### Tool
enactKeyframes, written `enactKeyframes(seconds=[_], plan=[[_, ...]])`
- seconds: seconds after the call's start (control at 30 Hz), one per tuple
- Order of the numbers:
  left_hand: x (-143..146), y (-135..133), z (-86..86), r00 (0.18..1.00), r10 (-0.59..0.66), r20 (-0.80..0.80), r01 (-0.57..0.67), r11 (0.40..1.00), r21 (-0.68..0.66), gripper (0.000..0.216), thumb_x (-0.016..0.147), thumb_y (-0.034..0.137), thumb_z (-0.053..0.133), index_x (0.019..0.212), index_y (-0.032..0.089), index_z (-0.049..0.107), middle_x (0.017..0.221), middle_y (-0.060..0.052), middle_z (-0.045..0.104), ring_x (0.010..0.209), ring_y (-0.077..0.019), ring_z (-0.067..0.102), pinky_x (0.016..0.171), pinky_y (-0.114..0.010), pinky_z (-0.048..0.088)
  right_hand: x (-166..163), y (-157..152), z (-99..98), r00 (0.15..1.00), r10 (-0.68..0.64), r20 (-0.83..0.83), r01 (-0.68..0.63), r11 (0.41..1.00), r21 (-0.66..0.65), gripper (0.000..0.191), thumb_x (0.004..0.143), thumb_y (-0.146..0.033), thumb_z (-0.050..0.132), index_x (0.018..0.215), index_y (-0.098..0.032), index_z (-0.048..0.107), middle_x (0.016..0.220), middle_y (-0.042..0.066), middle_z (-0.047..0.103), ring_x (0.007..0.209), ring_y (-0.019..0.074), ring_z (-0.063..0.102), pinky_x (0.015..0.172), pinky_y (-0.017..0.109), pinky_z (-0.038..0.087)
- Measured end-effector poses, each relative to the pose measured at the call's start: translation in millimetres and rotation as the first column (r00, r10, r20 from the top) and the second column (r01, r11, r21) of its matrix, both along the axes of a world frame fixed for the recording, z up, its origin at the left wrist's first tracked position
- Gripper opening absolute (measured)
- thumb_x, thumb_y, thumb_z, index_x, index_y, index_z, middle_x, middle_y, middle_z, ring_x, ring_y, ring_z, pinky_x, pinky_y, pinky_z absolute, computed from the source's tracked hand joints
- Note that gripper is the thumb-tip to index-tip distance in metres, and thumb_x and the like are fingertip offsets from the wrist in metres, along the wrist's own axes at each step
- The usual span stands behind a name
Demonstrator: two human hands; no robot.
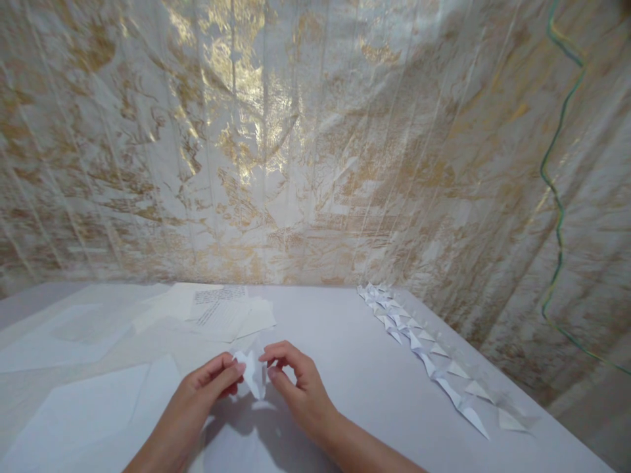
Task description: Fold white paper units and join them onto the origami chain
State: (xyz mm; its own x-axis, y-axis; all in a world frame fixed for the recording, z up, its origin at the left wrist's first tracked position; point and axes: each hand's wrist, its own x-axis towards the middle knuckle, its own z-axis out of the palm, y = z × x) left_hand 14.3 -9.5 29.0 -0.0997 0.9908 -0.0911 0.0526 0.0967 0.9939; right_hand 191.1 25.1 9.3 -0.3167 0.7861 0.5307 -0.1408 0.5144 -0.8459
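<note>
A small piece of folded white paper (pixel 255 376) stands between my two hands, held up just above the white table. My left hand (pixel 217 378) pinches its left side between thumb and fingers. On the other side, my right hand (pixel 296 381) has thumb and forefinger bent together at the paper's right edge. The inner folds are blurred, so its exact shape cannot be made out. Both hands throw a shadow on the tabletop below.
Loose white sheets (pixel 83 410) cover the left of the table (pixel 315 315). Sheets with writing (pixel 221 312) lie at the back. Rows of folded paper pieces (pixel 419 341) run along the right edge. A gold-patterned curtain (pixel 276 144) hangs behind, with a green wire (pixel 559 217) at right.
</note>
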Motion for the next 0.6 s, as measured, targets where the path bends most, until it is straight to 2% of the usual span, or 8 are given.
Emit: enactKeyframes(seconds=[0.1, 0.2, 0.3, 0.37, 0.47, 0.6], plan=[[0.4, 0.1, 0.7, 1.0, -0.009, 0.001, 0.009, 1.0, -0.011, 0.032, 0.071, 0.054, 0.068, 0.064, 0.023, 0.061, 0.066, 0.004, 0.06, 0.074, -0.0192, 0.057, 0.073, -0.027, 0.043, 0.1, -0.5, 0.9, 1.0, 0.013, 0.015, -0.014, 0.995, 0.104, 0.025, 0.082, -0.013, 0.06, 0.102, -0.025, 0.072, 0.106, 0.006, 0.067, 0.095, 0.019, 0.061, 0.078, 0.028, 0.048], [2.8, 0.4, 1.9, 1.0, -0.02, -0.002, 0.02, 1.0, -0.016, 0.033, 0.069, 0.054, 0.067, 0.06, 0.024, 0.058, 0.065, 0.003, 0.058, 0.073, -0.0195, 0.056, 0.072, -0.028, 0.043, -0.6, -1.0, 2.6, 0.999, 0.004, 0.044, -0.009, 0.993, 0.114, 0.031, 0.078, -0.009, 0.061, 0.101, -0.026, 0.073, 0.115, 0.007, 0.065, 0.103, 0.0197, 0.061, 0.078, 0.027, 0.048], [4.4, 0.5, 1.1, 0.999, -0.034, -0.011, 0.034, 0.999, -0.012, 0.033, 0.068, 0.054, 0.067, 0.062, 0.023, 0.06, 0.067, 0.003, 0.058, 0.073, -0.0189, 0.055, 0.072, -0.028, 0.041, -1.5, 0.1, 3.6, 0.998, 0.016, 0.059, -0.016, 1.0, 0.002, 0.016, 0.076, -0.014, 0.064, 0.085, -0.023, 0.074, 0.111, 0.008, 0.066, 0.101, 0.0212, 0.061, 0.076, 0.028, 0.047], [4.6, 0.5, -3.6, 0.999, -0.039, -0.032, 0.039, 0.999, -0.003, 0.035, 0.07, 0.057, 0.065, 0.063, 0.023, 0.06, 0.065, 0.004, 0.055, 0.07, -0.0177, 0.052, 0.067, -0.027, 0.039, -2.5, 1.8, 2.4, 0.999, 0.008, 0.033, -0.004, 0.99, -0.138, 0.004, 0.075, -0.021, 0.068, 0.074, -0.021, 0.072, 0.096, 0.006, 0.068, 0.089, 0.0202, 0.061, 0.073, 0.03, 0.045], [4.1, 1.3, -15.9, 0.996, -0.041, -0.081, 0.044, 0.999, 0.027, 0.041, 0.074, 0.06, 0.061, 0.059, 0.023, 0.053, 0.058, 0.007, 0.047, 0.059, -0.0143, 0.043, 0.057, -0.025, 0.03, -3.9, 4.0, -1.0, 1.0, -0.027, 0.0, 0.025, 0.946, -0.323, 0.014, 0.072, -0.031, 0.073, 0.068, -0.019, 0.067, 0.071, 0.001, 0.063, 0.067, 0.0159, 0.052, 0.069, 0.031, 0.04], [3.4, 4.1, -30.5, 0.992, -0.058, -0.116, 0.068, 0.994, 0.082, 0.042, 0.075, 0.061, 0.06, 0.061, 0.023, 0.05, 0.058, 0.008, 0.043, 0.057, -0.0131, 0.039, 0.056, -0.024, 0.027, -5.9, 3.7, -2.7, 0.996, -0.083, 0.012, 0.081, 0.921, -0.381, 0.015, 0.068, -0.03, 0.072, 0.065, -0.018, 0.063, 0.064, -0.002, 0.057, 0.062, 0.0142, 0.045, 0.065, 0.031, 0.037]])
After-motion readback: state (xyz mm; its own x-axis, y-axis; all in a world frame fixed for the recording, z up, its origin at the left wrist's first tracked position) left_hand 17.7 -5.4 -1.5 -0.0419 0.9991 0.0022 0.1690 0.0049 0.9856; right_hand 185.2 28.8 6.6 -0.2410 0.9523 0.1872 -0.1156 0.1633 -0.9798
